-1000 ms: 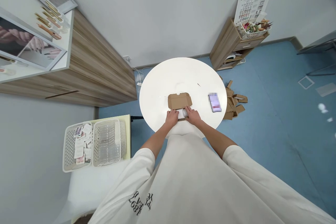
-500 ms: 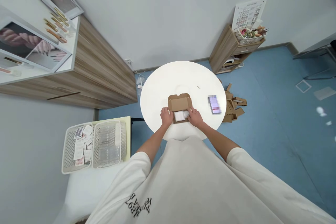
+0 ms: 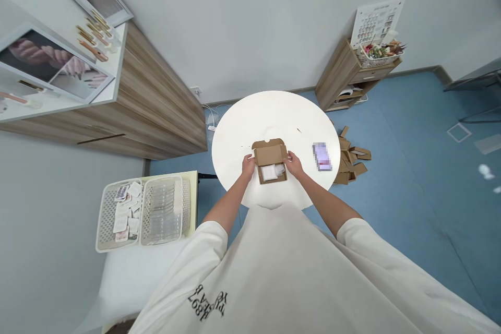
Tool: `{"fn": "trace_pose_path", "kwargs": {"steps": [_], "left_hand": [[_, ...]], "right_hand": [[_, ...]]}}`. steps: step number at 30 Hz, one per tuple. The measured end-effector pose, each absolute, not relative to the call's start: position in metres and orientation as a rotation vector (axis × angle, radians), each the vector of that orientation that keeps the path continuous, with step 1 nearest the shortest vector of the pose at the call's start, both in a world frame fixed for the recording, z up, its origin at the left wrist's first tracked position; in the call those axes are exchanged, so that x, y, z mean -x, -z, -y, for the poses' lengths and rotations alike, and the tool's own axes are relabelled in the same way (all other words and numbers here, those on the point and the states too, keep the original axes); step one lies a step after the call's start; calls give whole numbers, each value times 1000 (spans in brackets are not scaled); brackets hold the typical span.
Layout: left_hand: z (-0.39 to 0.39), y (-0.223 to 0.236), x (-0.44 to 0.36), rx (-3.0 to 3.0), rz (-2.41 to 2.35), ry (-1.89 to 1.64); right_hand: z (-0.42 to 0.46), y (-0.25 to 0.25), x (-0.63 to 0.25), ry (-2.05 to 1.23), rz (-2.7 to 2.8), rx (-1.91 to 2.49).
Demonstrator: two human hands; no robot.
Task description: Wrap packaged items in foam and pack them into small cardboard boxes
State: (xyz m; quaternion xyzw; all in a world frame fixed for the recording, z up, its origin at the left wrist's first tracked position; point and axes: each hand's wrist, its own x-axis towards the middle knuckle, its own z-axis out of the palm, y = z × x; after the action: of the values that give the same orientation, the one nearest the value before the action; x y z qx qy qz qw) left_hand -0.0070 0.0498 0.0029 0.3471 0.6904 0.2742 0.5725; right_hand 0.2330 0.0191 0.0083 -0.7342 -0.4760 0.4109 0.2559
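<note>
A small brown cardboard box (image 3: 270, 155) lies on the round white table (image 3: 274, 115), its lid open toward the far side. White packets (image 3: 271, 171) lie inside its tray. My left hand (image 3: 248, 165) grips the left edge of the box, fingers curled on the lid's side. My right hand (image 3: 293, 164) holds the right edge the same way.
A phone (image 3: 321, 156) lies on the table to the right. Flat cardboard boxes (image 3: 350, 159) are piled on the blue floor beyond it. Two white baskets (image 3: 144, 214) with packets stand on a low surface at my left. A wooden cabinet (image 3: 156, 99) and a small shelf (image 3: 348, 70) line the wall.
My hands moved from over the packets in the tray outward to the two sides of the box, uncovering the white packets.
</note>
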Motion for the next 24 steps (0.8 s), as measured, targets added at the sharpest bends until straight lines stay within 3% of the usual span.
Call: {"fn": "trace_pose_path", "kwargs": {"steps": [10,24], "left_hand": [[-47,-12,7,-865,-1521,-561],[-47,-10,8,-832,-1462,-564]], "right_hand": [[-14,-12,-228,-1310,1153,1802],[-13,-18,-225,-1351,1035,1853]]}}
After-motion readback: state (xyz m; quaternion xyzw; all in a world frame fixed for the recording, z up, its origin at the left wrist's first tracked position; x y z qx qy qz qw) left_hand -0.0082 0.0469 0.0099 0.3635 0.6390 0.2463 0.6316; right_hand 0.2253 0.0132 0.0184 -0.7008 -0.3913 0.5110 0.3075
